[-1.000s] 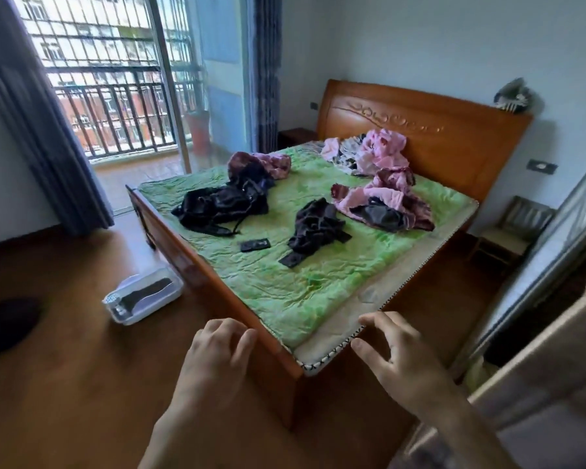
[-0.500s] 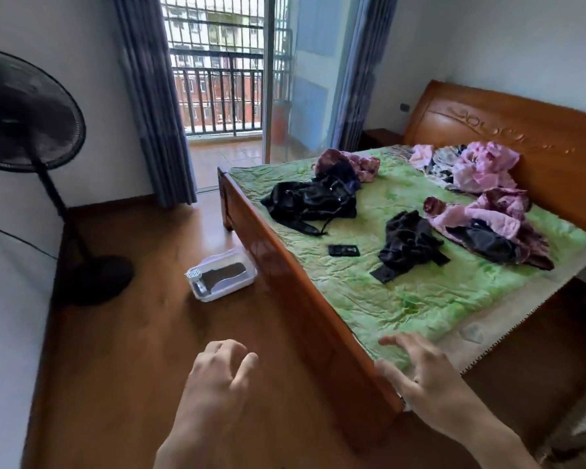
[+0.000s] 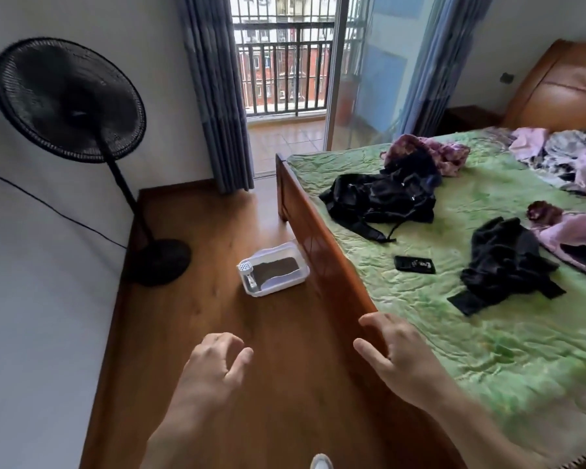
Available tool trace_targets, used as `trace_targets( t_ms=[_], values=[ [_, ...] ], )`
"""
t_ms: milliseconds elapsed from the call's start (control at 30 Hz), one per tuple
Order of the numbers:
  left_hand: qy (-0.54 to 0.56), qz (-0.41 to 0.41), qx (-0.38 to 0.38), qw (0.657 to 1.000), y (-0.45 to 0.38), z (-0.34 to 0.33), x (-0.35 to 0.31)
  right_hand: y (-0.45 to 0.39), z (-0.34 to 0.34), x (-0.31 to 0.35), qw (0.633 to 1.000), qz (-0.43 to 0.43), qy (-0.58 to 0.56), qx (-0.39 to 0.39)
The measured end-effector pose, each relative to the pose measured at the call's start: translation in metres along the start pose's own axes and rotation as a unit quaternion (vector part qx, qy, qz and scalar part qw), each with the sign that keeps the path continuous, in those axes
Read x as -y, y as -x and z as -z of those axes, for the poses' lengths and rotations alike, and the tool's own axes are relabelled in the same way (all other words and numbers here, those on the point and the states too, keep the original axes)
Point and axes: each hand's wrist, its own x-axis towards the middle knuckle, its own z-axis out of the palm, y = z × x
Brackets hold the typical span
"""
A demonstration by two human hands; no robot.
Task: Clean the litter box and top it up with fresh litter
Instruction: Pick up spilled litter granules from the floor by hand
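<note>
Two hands hang in front of the person and neither has a grip on anything: the left hand [image 3: 214, 370] floats over the wooden floor [image 3: 190, 333] with its fingers loosely curled, and the right hand [image 3: 396, 360] is spread, fingers relaxed, right at the footboard [image 3: 322, 252] of the bed [image 3: 454, 299]; whether it touches the wood I cannot tell. They look like the hands of someone walking, so my guess is the job has not begun and the step in hand is just getting there.

The litter box [image 3: 274, 273], a pale plastic tray with a dark patch inside, sits on the floor at about 12 o'clock from the left hand, well apart from it. It is tucked just beside the footboard, probably to stay out of the walkway. A white scoop [image 3: 247, 270] stands at its 9 o'clock end, handy for the cleaning.

For moving room, the floor makes a lane between the wall at 9 o'clock and the footboard at 3 o'clock. A standing fan [image 3: 71, 99] has its base [image 3: 161, 262] at 10 o'clock, and its cord [image 3: 65, 211] trails along the wall, so crouching looks easiest from the near side.
</note>
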Motion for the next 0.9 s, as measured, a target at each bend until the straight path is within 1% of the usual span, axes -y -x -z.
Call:
trace_targets(
  t_ms=[67, 167, 267, 433, 567, 667, 800, 900],
  values=[
    [-0.026, 0.003, 0.001, 1.0, -0.032, 0.004, -0.012, -0.035, 0.002, -0.006, 1.0, 0.002, -0.006, -0.001],
    [-0.047, 0.019, 0.018, 0.999, -0.074, 0.011, -0.028, -0.079, 0.003, -0.013, 1.0, 0.001, -0.004, 0.023],
    [-0.067, 0.023, 0.012, 0.997, -0.112, 0.012, -0.035, -0.119, -0.001, -0.021, 0.999, 0.005, 0.005, 0.048],
    [-0.082, 0.042, 0.033, 0.995, -0.172, 0.007, -0.028, -0.184, -0.01, -0.032, 0.998, -0.003, 0.026, 0.058],
    [-0.073, 0.048, 0.044, 0.995, -0.231, 0.002, -0.01, -0.24, -0.026, -0.03, 0.995, -0.014, 0.064, 0.078],
    [-0.088, 0.041, 0.084, 0.992, -0.285, -0.001, 0.006, -0.284, -0.04, -0.022, 0.991, -0.023, 0.104, 0.086],
    [-0.124, 0.027, 0.15, 0.981, -0.36, 0.008, 0.024, -0.336, -0.052, -0.009, 0.987, -0.065, 0.11, 0.097],
    [-0.127, 0.02, 0.159, 0.979, -0.413, 0.018, 0.037, -0.375, -0.061, -0.005, 0.986, -0.085, 0.104, 0.097]
  ],
)
